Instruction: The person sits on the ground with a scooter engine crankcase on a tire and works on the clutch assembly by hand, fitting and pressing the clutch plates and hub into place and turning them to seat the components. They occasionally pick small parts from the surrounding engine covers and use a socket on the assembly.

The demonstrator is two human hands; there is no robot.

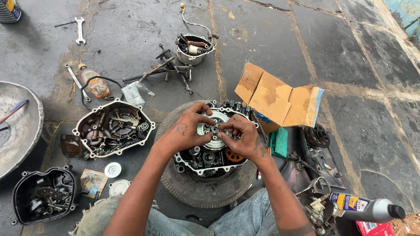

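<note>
Faded denim knees [245,218] are cut off by the near edge. Just beyond them, a worn rubber tyre [205,190] lies flat on the stone floor [350,52], and an open engine case [210,159] with small gears and an orange sprocket is seated on it. At the case's far end sits a round, silvery clutch assembly [213,130]. The left hand [186,131] and right hand [243,137] are pressed onto it, fingertips pinching small parts at its hub; what exactly is pinched cannot be made out. A torn cardboard box [278,100] lies to the right.
</note>
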